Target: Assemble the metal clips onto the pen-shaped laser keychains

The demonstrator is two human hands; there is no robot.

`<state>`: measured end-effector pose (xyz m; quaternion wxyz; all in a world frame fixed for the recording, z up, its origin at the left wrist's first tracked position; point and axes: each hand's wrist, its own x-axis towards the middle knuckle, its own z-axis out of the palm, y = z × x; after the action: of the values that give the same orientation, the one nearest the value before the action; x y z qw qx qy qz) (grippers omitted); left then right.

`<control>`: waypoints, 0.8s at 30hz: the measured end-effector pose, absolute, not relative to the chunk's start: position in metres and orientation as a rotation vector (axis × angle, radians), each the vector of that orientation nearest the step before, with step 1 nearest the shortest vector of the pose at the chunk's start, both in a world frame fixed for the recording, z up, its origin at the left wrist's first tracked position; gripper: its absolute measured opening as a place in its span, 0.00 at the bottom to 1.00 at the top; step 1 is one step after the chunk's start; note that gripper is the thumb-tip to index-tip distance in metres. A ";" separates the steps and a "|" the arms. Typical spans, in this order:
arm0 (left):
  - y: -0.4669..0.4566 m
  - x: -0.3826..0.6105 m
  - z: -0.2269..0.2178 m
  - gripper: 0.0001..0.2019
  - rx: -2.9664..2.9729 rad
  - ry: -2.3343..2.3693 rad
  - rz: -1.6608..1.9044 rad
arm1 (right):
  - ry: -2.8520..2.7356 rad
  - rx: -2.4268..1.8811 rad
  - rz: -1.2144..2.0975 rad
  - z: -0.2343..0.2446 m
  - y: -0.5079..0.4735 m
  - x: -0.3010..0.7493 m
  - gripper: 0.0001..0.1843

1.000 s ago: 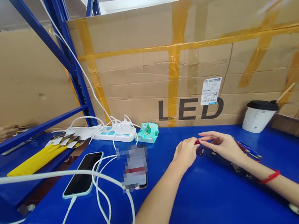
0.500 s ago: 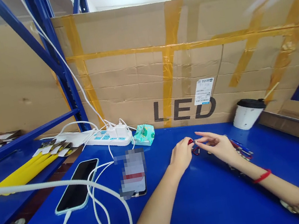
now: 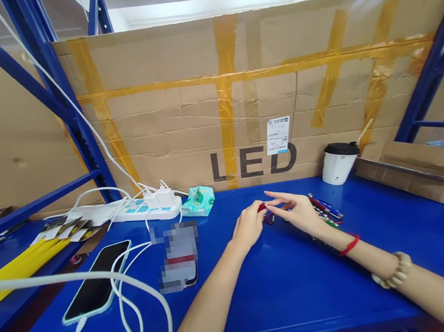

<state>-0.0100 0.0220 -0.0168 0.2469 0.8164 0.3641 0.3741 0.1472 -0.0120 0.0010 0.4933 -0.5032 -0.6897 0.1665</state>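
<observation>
My left hand (image 3: 248, 225) is closed around a small red carabiner (image 3: 261, 207), mostly covered by its fingers. From the right, my right hand (image 3: 296, 211) reaches its bent fingers to the carabiner's end, the fingertips close together; any tiny part between them is too small to see. Just below the fingertips, a dark red loop (image 3: 270, 218) shows near the tabletop; whether it joins the held piece I cannot tell. Behind my right hand and wrist lies a pile of coloured clips (image 3: 327, 208), blue, red and green, partly hidden.
On the blue tabletop (image 3: 295, 290), two phones (image 3: 98, 279) and looped white cables (image 3: 167, 313) lie left. A power strip (image 3: 144, 209) and a tissue pack (image 3: 199, 201) are behind. A lidded cup (image 3: 338, 164) and an open cardboard box (image 3: 404, 174) stand right, before a large carton (image 3: 182, 133).
The whole view has shifted, so the scene sits further left and more of the right side shows. Both hands keep nearly the same pose at the red carabiner.
</observation>
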 end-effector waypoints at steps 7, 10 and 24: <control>0.026 -0.009 -0.019 0.10 2.230 0.953 1.013 | -1.769 -1.233 0.295 -0.002 -0.014 0.146 0.24; 0.027 -0.009 -0.019 0.10 2.218 0.957 1.030 | -1.815 -1.210 0.255 -0.002 -0.016 0.143 0.23; 0.030 -0.005 -0.019 0.09 2.096 1.301 1.152 | -2.016 -1.272 0.076 0.004 0.009 0.194 0.15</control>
<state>-0.0049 0.0304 -0.0190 0.2078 0.7530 0.4674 0.4139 0.1938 0.0090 0.0044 0.3695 -0.4957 -0.7854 0.0296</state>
